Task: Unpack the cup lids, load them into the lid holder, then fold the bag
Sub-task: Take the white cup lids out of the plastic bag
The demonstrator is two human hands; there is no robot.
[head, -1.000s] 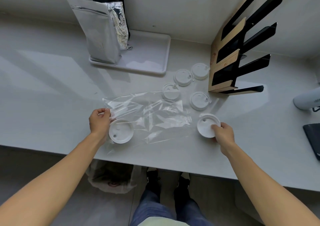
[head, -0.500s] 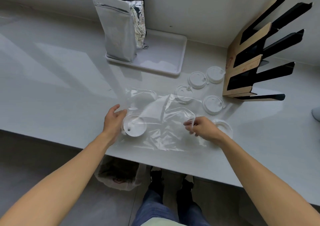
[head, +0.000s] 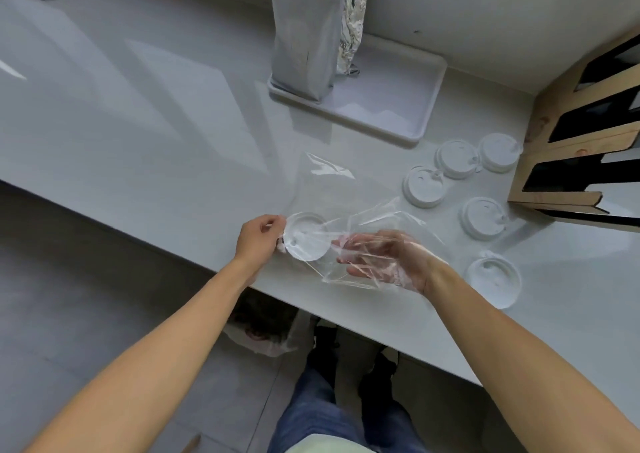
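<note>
A clear plastic bag (head: 346,203) lies on the white counter with one white cup lid (head: 304,241) still inside it, near the front edge. My left hand (head: 258,241) pinches the bag's left end beside that lid. My right hand (head: 384,262) is inside the bag's open end, fingers spread, reaching toward the lid without touching it. Several more white lids lie loose to the right, among them one (head: 423,186) by the bag and one (head: 493,281) near my right wrist. The wood-and-black lid holder (head: 568,161) stands at the right edge.
A white tray (head: 415,123) at the back holds a tall silver foil pouch (head: 304,36). The counter's front edge runs diagonally just below my hands. Under it I see a bin with a bag (head: 263,328) and my legs.
My right hand left the lid at the right and went into the bag's open end. The left hand kept hold of the bag's other end. The view shifted left and closer.
</note>
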